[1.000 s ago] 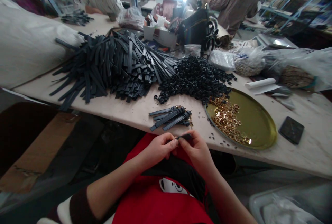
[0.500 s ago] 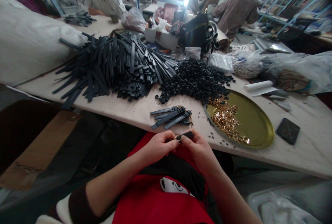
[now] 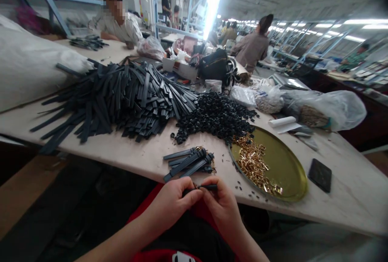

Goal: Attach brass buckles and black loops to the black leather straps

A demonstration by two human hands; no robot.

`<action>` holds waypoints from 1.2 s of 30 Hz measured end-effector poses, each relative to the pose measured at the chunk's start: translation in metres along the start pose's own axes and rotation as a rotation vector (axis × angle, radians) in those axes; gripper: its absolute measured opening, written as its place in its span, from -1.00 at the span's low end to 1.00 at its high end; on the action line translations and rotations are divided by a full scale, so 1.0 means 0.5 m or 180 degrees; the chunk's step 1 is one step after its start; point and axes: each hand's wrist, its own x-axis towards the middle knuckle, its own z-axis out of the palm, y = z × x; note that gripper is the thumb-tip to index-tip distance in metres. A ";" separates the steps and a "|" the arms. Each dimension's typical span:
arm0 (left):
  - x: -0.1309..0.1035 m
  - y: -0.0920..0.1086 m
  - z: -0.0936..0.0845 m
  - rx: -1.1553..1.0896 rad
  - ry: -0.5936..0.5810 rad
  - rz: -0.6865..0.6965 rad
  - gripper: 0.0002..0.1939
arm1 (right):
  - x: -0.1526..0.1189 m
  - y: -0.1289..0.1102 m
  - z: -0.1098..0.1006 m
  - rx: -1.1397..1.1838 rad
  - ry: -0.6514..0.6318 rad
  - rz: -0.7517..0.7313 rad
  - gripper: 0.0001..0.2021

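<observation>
Both hands meet at the table's front edge, gripping one dark strap [image 3: 210,187] with a small metal piece between the fingertips. My left hand [image 3: 178,198] pinches the strap's left part; my right hand [image 3: 220,199] closes round its right part. The fingers hide most of the metal piece. Just beyond lies a small bundle of dark straps with gold buckles [image 3: 189,163]. Loose gold buckles [image 3: 254,165] are heaped on the left side of a round gold tray [image 3: 291,173]. Small black loops [image 3: 215,116] form a pile behind the bundle.
A large heap of dark strips [image 3: 121,100] covers the table's left part. A black phone-like slab [image 3: 320,175] lies right of the tray. Plastic bags [image 3: 342,108] and a black bag [image 3: 214,66] stand behind. A person [image 3: 118,23] sits across at the back left.
The view has tilted up, showing more of the room, and the table things appear lower and further left. Both hands remain together on the strap, which now looks flatter and more hidden by the fingers.
</observation>
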 end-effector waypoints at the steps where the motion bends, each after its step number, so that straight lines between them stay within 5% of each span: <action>1: 0.011 -0.002 -0.001 -0.0059 0.0000 -0.0088 -0.70 | 0.005 -0.003 -0.003 -0.0008 -0.0068 -0.0012 -0.89; 6: 0.067 -0.008 -0.005 -0.0029 0.0020 -0.0046 -0.73 | 0.077 -0.003 -0.057 -0.0190 -0.0704 -0.0032 -0.74; 8: 0.090 -0.009 -0.009 -0.0002 -0.0151 0.0077 -0.77 | 0.143 0.013 -0.094 -0.0467 -0.0578 -0.0105 -0.69; 11: 0.124 -0.013 -0.018 -0.0213 -0.0092 -0.0014 -0.76 | 0.269 0.055 -0.146 -0.1930 0.0510 -0.0541 -0.77; 15: 0.157 -0.018 -0.026 -0.0577 -0.0022 -0.0239 -0.76 | 0.398 0.110 -0.178 -0.4146 0.0354 -0.0905 -0.80; 21: 0.162 -0.012 -0.032 -0.0624 0.0038 -0.0304 -0.76 | 0.426 0.132 -0.191 -0.4226 0.0192 -0.1018 -0.86; 23: 0.160 -0.009 -0.036 -0.0551 0.0184 -0.0221 -0.76 | 0.406 0.118 -0.184 -0.3704 0.0363 -0.1013 -0.81; 26: 0.160 -0.008 -0.040 -0.0511 0.0482 -0.0024 -0.74 | 0.349 0.079 -0.145 -0.1631 0.0423 -0.0425 -0.70; 30: 0.161 -0.015 -0.029 -0.0635 0.0810 0.0184 -0.72 | 0.248 0.024 -0.068 0.0747 -0.0402 0.0706 -0.65; 36: 0.114 -0.025 -0.004 -0.0269 0.0712 0.0252 -0.70 | 0.161 -0.007 -0.028 0.1057 -0.0501 0.0930 -0.61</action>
